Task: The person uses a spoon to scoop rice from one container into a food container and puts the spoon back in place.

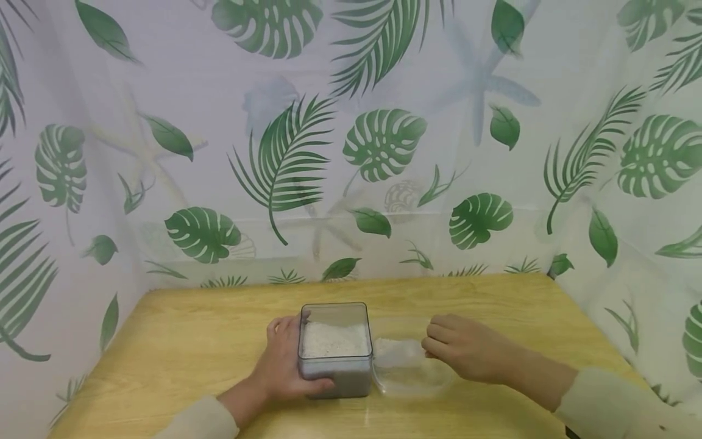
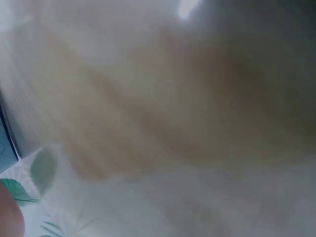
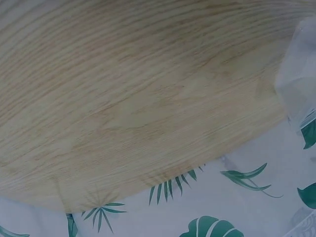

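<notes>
Smooth clear plastic with a dark-edged, round-cornered square mouth forms the box [image 1: 348,385], its walls greyish; beside it on my head feed, just to the right, sits a thinner, cloudier container [image 1: 411,388] with rounded lower edges, so see-through that I cannot make out its full shape. Both stand near the middle of the table's front part.

The table [image 1: 203,332] has a yellowish wood grain, its fine streaks sharp in my right wrist view. Behind it and along both sides hangs a pale sheet [image 1: 493,174], lightly creased, printed with green leaves, fronds and faint starfish.

White, grainy fill [image 1: 336,341] lies inside the box, below the rim, and a smaller white heap [image 1: 395,352] shows in the container. The left hand [image 1: 280,361] grasps the box from its left side, thumb along the front. The right hand [image 1: 466,349], fingers bent, is at the container's right side; I cannot tell whether it pinches anything. Pale sleeves [image 1: 609,399] cover both forearms. My left wrist feed is mostly a brownish blur.
</notes>
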The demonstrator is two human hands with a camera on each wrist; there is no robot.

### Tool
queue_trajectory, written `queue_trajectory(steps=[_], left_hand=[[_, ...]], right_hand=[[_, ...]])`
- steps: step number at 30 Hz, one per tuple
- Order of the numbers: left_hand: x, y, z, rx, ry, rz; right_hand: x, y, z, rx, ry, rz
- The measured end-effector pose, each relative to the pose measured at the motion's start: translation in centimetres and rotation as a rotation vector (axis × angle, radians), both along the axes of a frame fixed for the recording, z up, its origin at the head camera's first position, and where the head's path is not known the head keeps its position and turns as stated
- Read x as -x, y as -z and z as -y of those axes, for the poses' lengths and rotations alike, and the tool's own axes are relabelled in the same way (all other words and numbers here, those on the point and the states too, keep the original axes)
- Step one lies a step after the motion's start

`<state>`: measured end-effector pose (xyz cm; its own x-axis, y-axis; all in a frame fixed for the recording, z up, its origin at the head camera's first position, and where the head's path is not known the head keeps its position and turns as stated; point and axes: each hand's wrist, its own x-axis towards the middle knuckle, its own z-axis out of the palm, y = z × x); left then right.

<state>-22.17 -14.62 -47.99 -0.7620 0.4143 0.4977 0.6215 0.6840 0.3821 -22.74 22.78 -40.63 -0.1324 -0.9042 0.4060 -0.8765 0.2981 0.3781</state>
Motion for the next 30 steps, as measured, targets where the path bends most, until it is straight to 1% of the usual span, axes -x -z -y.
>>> queue_trajectory(steps=[2, 4, 8, 9, 14, 16, 18, 20, 23, 27, 30], left_hand=[[-0.1, 0.0, 0.2, 0.005, -0.017, 0.001], [-0.1, -0.1, 0.4, 0.023, -0.025, 0.016], [0.1, -0.5, 0.6, 0.06, -0.017, 0.056], [0.1, -0.6, 0.6, 0.065, -0.015, 0.061], [0.1, -0.3, 0.6, 0.07, -0.008, 0.016], [0.2, -0.2, 0.6, 0.073, -0.009, 0.004], [0.3, -0.1, 0.6, 0.073, -0.013, 0.002], [0.3, -0.1, 0.7, 0.079, -0.019, 0.004], [0.3, -0.1, 0.7, 0.083, -0.024, 0.015], [0.1, 0.0, 0.7, 0.093, -0.03, 0.022], [0.1, -0.1, 0.7, 0.1, -0.031, 0.033]], right_hand=[[0.1, -0.2, 0.2, -0.005, 0.003, -0.011], [0.3, -0.7, 0.4, -0.004, 0.001, -0.027], [0.9, -2.6, 0.6, 0.023, 0.028, -0.046], [1.1, -3.2, 0.7, 0.037, 0.048, -0.049], [1.8, -6.2, 1.6, 0.175, 0.15, -0.124], [2.0, -7.3, 2.3, 0.222, 0.188, -0.14], [2.0, -8.1, 3.3, 0.24, 0.215, -0.137], [1.9, -8.5, 4.3, 0.227, 0.227, -0.113], [1.6, -8.4, 5.9, 0.159, 0.248, -0.069], [1.0, -7.9, 7.9, 0.041, 0.317, -0.005], [0.9, -7.8, 9.0, -0.028, 0.37, -0.001]])
